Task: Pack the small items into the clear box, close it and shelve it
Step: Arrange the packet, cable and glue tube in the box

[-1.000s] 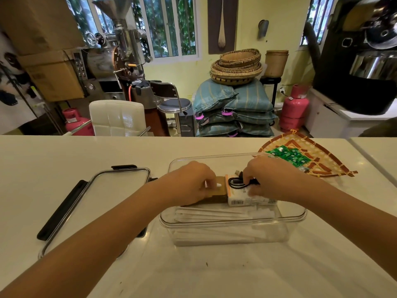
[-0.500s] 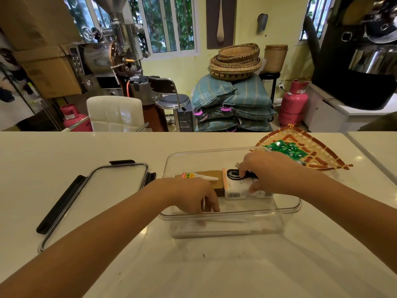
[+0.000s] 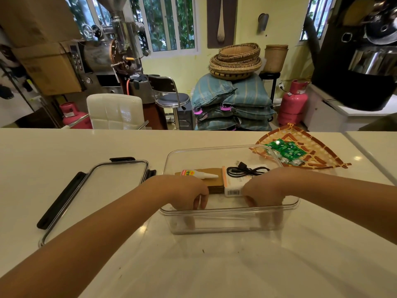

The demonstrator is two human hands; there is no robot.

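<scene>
The clear box point(image 3: 227, 211) stands open on the white counter in front of me. Inside it lie a brown flat pack point(image 3: 214, 186) with a glue tube point(image 3: 199, 174) on top, and a white carton point(image 3: 233, 189) with a coiled black USB cable point(image 3: 246, 169) on it. My left hand point(image 3: 184, 192) and my right hand point(image 3: 265, 190) both dip into the box's near side. Their fingers point down behind the front wall and hold nothing. The box lid point(image 3: 96, 190), with black clips, lies flat to the left.
A woven fan-shaped tray point(image 3: 322, 155) with several green packets point(image 3: 285, 149) sits behind the box's right corner. Beyond the counter's far edge stand a white chair point(image 3: 116, 110), a stool, stacked sacks and pink gas cylinders.
My right hand let go of the black cable and came back to the box's near wall. My left hand dropped from the brown pack to the near wall too.
</scene>
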